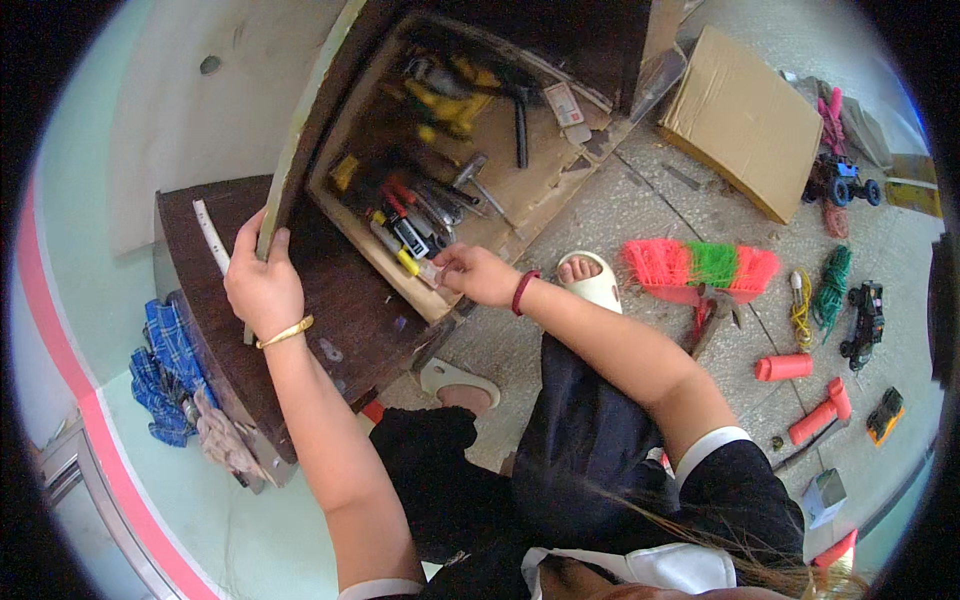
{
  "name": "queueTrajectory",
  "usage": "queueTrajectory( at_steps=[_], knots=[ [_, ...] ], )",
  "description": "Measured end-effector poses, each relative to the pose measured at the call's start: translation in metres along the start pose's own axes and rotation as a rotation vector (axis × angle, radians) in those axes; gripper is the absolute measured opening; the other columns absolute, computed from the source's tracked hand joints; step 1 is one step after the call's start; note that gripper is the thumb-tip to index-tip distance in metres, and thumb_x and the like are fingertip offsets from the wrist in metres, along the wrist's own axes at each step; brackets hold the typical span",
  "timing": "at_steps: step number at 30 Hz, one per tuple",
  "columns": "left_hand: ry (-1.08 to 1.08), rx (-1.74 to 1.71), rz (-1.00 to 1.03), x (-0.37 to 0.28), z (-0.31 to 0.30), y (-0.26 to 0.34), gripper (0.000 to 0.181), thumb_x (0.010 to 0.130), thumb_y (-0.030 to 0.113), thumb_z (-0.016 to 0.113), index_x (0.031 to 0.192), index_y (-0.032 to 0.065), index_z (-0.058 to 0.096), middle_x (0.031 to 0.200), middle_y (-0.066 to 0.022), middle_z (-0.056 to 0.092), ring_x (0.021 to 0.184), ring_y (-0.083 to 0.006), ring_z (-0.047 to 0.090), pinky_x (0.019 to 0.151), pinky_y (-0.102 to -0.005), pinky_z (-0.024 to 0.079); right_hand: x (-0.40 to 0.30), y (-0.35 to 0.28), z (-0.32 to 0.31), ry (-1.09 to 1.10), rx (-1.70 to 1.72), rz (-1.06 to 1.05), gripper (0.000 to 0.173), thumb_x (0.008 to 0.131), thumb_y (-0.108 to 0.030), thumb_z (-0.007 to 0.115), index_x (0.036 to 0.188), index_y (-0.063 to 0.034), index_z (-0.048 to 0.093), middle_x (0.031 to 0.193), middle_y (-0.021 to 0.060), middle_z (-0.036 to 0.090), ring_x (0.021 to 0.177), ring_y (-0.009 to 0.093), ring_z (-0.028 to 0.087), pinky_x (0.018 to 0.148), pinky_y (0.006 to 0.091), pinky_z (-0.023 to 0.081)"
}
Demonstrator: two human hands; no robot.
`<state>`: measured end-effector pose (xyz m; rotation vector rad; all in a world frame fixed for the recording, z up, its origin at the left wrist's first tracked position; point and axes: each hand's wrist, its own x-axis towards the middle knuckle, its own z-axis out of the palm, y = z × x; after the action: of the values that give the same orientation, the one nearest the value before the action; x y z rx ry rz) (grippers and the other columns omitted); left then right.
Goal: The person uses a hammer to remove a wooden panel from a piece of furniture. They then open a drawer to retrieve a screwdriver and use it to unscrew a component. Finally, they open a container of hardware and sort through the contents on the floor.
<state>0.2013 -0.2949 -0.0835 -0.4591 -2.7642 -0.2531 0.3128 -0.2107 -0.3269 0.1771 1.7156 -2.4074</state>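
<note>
My left hand (266, 281) is closed around the pale edge of a dark wooden board (306, 127) that stands tilted up beside an open wooden drawer (375, 271). At the drawer's near corner, my right hand (484, 276) pinches a small clear item with a yellow end (420, 268). Close by lie red-handled pliers (397, 193), a black-and-white labelled item (409, 236) and a T-shaped metal tool (480, 184). Blurred yellow tools (446, 97) fill the drawer's far part, beside a black bent bar (521, 131). My right fingertips partly hide the pinched item.
On the floor to the right are a cardboard box (742, 124), a red-and-green broom head (701, 266), a hammer (721, 309), green cord (834, 289) and toy vehicles (866, 326). Blue plaid cloth (169, 360) hangs at the dark cabinet's (337, 307) left side.
</note>
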Motion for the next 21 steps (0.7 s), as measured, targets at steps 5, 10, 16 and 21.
queueTrajectory(
  at_steps=[5, 10, 16, 21],
  knots=[
    [0.003, 0.014, -0.028, 0.0, 0.0, 0.003, 0.027, 0.077, 0.01, 0.064, 0.103, 0.015, 0.064, 0.09, -0.0118, 0.067, 0.082, -0.0271, 0.065, 0.071, -0.0337, 0.048, -0.001, 0.0, 0.002, 0.011, 0.039, 0.027, 0.041, 0.078, -0.027, 0.062, 0.105, 0.0029, 0.056, 0.083, 0.0144, 0.064, 0.077, 0.023, 0.061, 0.069, 0.0328, 0.048],
    [0.015, -0.019, -0.012, 0.0, 0.002, 0.0, 0.027, 0.077, 0.011, 0.064, 0.104, 0.0154, 0.064, 0.09, -0.0118, 0.067, 0.081, -0.0271, 0.065, 0.071, -0.0336, 0.048, 0.0, 0.003, 0.003, 0.01, -0.009, 0.016, 0.039, 0.078, -0.027, 0.061, 0.103, 0.0028, 0.057, 0.083, 0.0158, 0.063, 0.076, 0.023, 0.061, 0.069, 0.033, 0.048],
    [0.001, 0.001, -0.021, 0.0, 0.002, 0.002, 0.027, 0.077, 0.011, 0.064, 0.104, 0.0154, 0.064, 0.089, -0.0125, 0.066, 0.081, -0.0275, 0.065, 0.07, -0.0341, 0.048, 0.001, 0.007, 0.002, 0.0, 0.004, 0.044, 0.04, 0.078, -0.027, 0.061, 0.105, 0.0027, 0.057, 0.084, 0.0168, 0.064, 0.078, 0.024, 0.062, 0.07, 0.0331, 0.048],
    [0.036, 0.015, 0.051, -0.001, 0.001, -0.004, 0.025, 0.077, 0.012, 0.064, 0.103, 0.0155, 0.064, 0.086, -0.0135, 0.066, 0.078, -0.0279, 0.064, 0.069, -0.0345, 0.048, -0.004, -0.006, 0.004, 0.02, -0.04, 0.062, 0.04, 0.078, -0.028, 0.06, 0.103, 0.0031, 0.057, 0.085, 0.0185, 0.064, 0.081, 0.027, 0.061, 0.073, 0.0345, 0.048]
  ],
)
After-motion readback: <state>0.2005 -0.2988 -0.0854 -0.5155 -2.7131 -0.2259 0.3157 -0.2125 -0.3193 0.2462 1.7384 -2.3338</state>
